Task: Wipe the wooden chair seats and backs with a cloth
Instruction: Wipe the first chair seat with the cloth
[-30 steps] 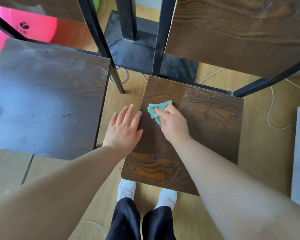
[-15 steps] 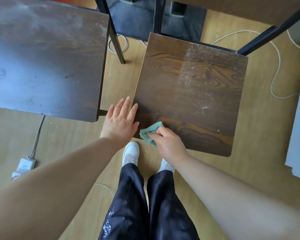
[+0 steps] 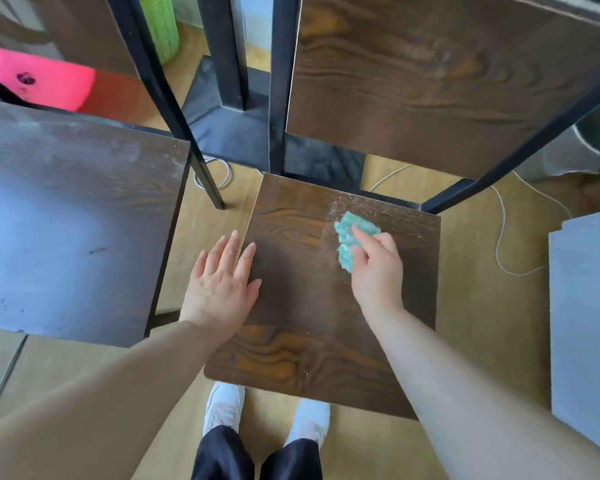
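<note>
A dark wooden chair seat [image 3: 302,348] lies right below me, with its wooden back [image 3: 430,81] rising behind it on a black metal frame. White dust speckles the seat's far part. My right hand [image 3: 378,271] holds a crumpled teal cloth [image 3: 352,237] against the seat near the far right, on the dusty patch. My left hand [image 3: 222,285] lies flat with straight fingers on the seat's left edge. A second chair seat [image 3: 73,230], dusty and glossy, stands to the left.
A black chair leg [image 3: 201,161] stands between the two seats. White cables [image 3: 503,237] run over the wood floor at the right. A grey board [image 3: 586,323] lies at the right edge. A pink object [image 3: 39,77] sits at the far left. My white shoes [image 3: 267,414] are under the seat's near edge.
My right hand has carried the cloth from the seat's near left corner up to the far right dusty patch. My head has tilted up, bringing the chair back into view. The left hand stays on the left edge.
</note>
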A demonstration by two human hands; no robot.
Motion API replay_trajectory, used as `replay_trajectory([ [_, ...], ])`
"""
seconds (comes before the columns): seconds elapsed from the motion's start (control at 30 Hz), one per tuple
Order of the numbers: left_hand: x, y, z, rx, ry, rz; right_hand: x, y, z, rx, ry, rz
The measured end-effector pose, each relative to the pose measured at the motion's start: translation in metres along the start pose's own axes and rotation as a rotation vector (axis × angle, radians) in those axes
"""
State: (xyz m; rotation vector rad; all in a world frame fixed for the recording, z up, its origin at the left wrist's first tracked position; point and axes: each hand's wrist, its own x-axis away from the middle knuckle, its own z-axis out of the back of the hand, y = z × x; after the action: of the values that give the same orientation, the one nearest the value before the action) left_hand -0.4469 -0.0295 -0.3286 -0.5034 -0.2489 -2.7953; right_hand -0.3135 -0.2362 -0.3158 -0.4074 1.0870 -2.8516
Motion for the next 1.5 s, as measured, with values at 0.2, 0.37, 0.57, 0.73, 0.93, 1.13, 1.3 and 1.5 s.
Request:
replay_trajectory([
  [0.2, -0.057, 0.017, 0.015, 0.025, 0.073, -0.02, -0.115, -0.002, -0.002, 0.116, 0.03, 0.005],
  [0.37, -0.076, 0.021, 0.021, 0.018, 0.072, -0.037, -0.131, 0.0, -0.023, 0.154, -0.071, -0.059],
  [0.57, -0.064, 0.015, 0.013, 0.018, 0.038, -0.029, -0.11, -0.002, -0.021, 0.267, -0.141, 0.089],
  [0.73, -0.044, 0.014, 0.007, 0.02, -0.001, -0.015, -0.068, 0.002, -0.025, 0.2, -0.216, 0.107],
  [0.93, -0.011, 0.012, -0.002, 0.022, -0.031, -0.028, 0.006, 0.015, -0.034, 0.258, -0.294, 0.219],
  [1.13, 0.028, 0.007, -0.017, 0.01, -0.055, -0.024, 0.08, 0.037, -0.043, 0.215, -0.337, 0.298],
  [1.3, 0.051, 0.007, -0.022, -0.009, -0.078, -0.01, 0.151, 0.058, -0.05, 0.164, -0.418, 0.345],
  [1.5, 0.055, 0.016, -0.022, -0.004, -0.071, -0.056, 0.213, 0.072, -0.05, 0.239, -0.62, 0.351],
])
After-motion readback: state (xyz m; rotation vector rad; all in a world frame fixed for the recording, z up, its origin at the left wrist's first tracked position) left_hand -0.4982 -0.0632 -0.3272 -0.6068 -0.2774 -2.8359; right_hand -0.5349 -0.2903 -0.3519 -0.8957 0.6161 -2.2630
